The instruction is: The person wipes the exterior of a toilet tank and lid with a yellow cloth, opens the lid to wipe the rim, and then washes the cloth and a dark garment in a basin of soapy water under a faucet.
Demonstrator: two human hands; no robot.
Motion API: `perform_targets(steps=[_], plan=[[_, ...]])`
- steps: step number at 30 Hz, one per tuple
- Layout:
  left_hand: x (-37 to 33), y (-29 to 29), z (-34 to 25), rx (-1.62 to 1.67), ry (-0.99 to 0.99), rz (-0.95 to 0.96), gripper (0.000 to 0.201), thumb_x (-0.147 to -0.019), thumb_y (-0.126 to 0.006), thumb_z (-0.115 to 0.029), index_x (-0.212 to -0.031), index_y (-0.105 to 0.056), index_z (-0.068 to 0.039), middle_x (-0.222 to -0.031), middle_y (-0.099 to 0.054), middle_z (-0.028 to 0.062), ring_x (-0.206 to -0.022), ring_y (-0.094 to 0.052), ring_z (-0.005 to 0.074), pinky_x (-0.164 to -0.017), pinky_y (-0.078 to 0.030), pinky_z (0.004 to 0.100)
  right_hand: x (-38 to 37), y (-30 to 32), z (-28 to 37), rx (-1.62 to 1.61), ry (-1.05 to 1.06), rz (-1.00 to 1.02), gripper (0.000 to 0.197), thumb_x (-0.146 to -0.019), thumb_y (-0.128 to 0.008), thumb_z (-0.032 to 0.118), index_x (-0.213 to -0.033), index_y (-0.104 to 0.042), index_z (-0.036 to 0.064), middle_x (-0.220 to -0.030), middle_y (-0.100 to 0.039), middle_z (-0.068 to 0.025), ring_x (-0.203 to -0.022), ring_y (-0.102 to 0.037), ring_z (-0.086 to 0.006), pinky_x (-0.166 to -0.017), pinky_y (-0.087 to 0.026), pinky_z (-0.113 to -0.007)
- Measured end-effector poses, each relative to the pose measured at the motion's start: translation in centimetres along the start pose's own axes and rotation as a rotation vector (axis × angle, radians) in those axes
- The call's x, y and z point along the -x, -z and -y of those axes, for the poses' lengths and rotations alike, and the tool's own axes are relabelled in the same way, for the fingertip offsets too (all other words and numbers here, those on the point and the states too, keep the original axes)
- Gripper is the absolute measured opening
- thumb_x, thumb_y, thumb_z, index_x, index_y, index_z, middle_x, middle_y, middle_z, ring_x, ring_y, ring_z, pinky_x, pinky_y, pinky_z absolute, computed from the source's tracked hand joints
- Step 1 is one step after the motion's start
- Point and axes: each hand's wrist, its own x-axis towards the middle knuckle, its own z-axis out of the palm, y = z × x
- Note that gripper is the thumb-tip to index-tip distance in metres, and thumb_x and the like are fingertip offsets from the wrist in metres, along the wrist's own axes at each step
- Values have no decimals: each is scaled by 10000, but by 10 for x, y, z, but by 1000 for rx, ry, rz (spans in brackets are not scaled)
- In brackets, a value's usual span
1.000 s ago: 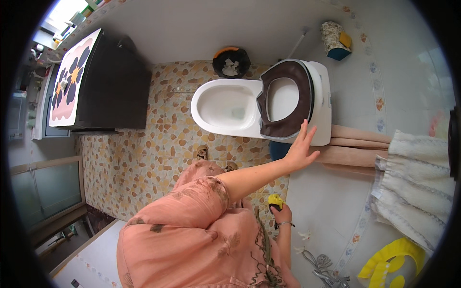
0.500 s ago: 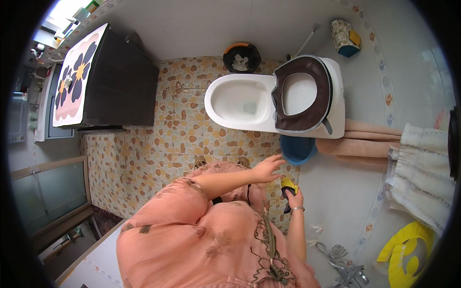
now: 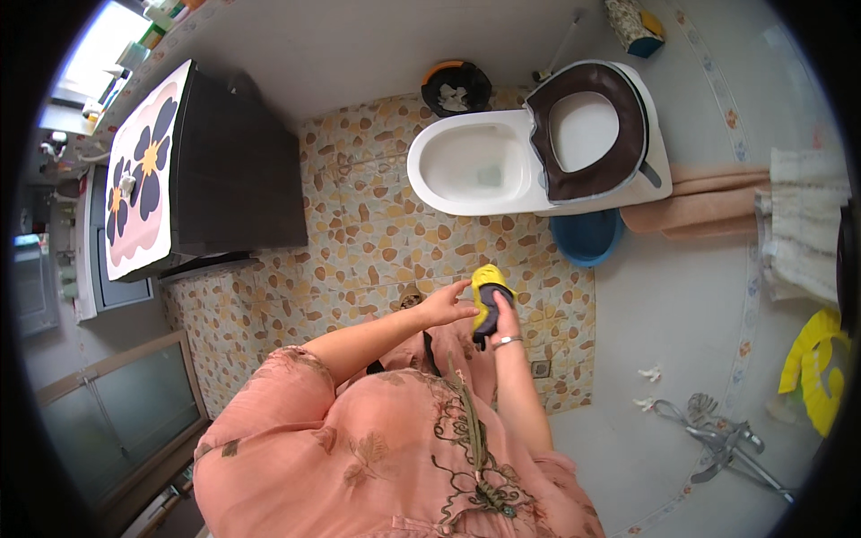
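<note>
My right hand (image 3: 504,324) is wrapped round a yellow and dark grey hand-sized tool (image 3: 487,291), its rounded yellow end pointing away from me. What kind of tool it is I cannot make out. Beside it, on the left, is my left hand (image 3: 444,305), fingers apart and their tips at the tool's yellow side; whether they touch it I cannot tell. Both hands are in front of my body, above the pebble-patterned floor (image 3: 359,224). Beyond them is a white toilet (image 3: 421,184) with a dark brown padded seat cover (image 3: 628,108).
A blue basin (image 3: 587,255) sits beside the toilet, a black bin (image 3: 430,85) with crumpled paper behind it. Beige towels (image 3: 700,202) hang at right, near a shower tap (image 3: 717,444). At left stands a dark cabinet (image 3: 238,170) under a flowered cover, with a glazed door (image 3: 126,394) nearer me.
My right hand has carried the tool leftward and away from my body. My left hand has drawn back left, now beside the tool. The whole view has shifted.
</note>
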Motion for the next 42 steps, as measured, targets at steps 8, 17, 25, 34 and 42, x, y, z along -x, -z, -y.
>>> perform_targets(steps=[8, 17, 25, 34, 42], plan=[[11, -30, -7, 289, 152, -33, 861, -740, -663, -476, -1367, -243, -62, -1228, -459, 197, -1114, -472, 255, -923, -384, 352, 23, -26, -53, -170, -4, 98, 574, -851, -472, 516, -1204, -449, 65, -1093, -536, -67, -966, -542, -191, -813, -460, -320], [-41, -78, 29, 207, 369, -14, 569, -743, -688, -151, -1239, -416, -92, -1084, -553, 62, -973, -541, 171, -838, -444, 309, 7, 43, -69, -371, -7, 197, 724, -858, -300, 623, -1330, -321, 74, -1290, -414, -91, -1165, -424, -211, -969, -349, -336], [-113, -113, 47, -614, 329, 247, 547, -678, -696, -178, -1184, -496, -113, -971, -612, 105, -891, -594, 177, -750, -479, 297, -57, 117, -117, -70, -97, 84, 767, -843, -329, 629, -1387, -205, 102, -1387, -307, -103, -1227, -368, -252, -966, -328, -409], [-320, -102, 58, -1709, -326, 457, 415, -683, -622, -94, -1069, -569, -237, -1042, -540, 87, -964, -556, 278, -751, -468, 401, -137, 142, -147, -349, 48, -4, 552, -867, -432, 505, -1258, -414, 117, -1104, -577, -71, -962, -542, -160, -841, -397, -312], [-479, -133, 10, -2604, -1086, 352, 447, -714, -596, -358, -1067, -578, -85, -1161, -481, 81, -1127, -388, 293, -954, -281, 426, -237, 142, -175, -498, 207, -167, 409, -902, -436, 414, -1153, -516, 100, -1030, -604, -37, -884, -554, -100, -758, -414, -243]])
